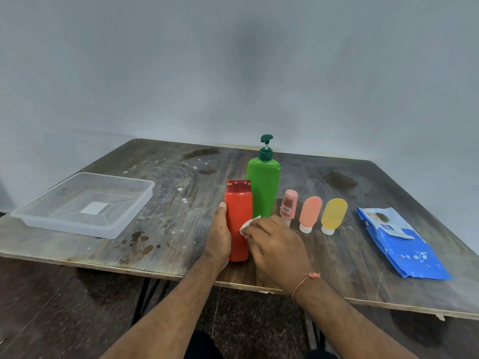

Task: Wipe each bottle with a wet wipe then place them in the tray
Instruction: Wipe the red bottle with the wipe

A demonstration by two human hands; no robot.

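Note:
A red bottle [238,216] stands upright near the table's front edge. My left hand [219,237] grips its left side. My right hand [274,244] holds a white wet wipe [248,226] against the bottle's right side. Behind it stands a tall green pump bottle [263,187]. To the right, in a row, are a small pink tube [289,204], a peach squeeze bottle [309,213] and a yellow squeeze bottle [333,215], caps down. A clear plastic tray [33,212] sits at the left with nothing in it.
A blue pack of wet wipes [401,247] lies at the table's right. The dark wooden table [166,224] is stained and spotted with white drops. A grey wall rises behind it. Dark floor and table legs show below the front edge.

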